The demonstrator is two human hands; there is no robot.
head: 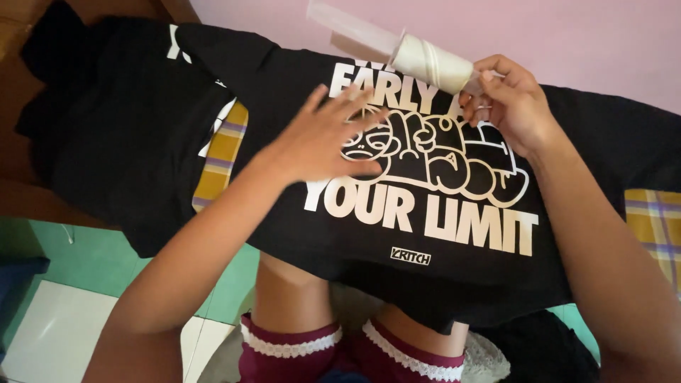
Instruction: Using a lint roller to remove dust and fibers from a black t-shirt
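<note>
Left hand (pixel 328 138) spread flat on black T-shirt (pixel 397 241) (white print); right hand (pixel 512 105) pinching lint roller (pixel 431 64) handle above it.

Both forearms are bare, with no sleeves reaching into view, and neither the left hand (pixel 323 138) nor the right hand (pixel 512 106) wears a glove or a watch. The person wears dark maroon shorts (pixel 355 354) whose leg hems are trimmed with white scalloped lace, leaving the thighs bare.

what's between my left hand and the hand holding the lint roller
In the head view, only the black T-shirt's white cartoon print lies between left hand and right hand.
</note>
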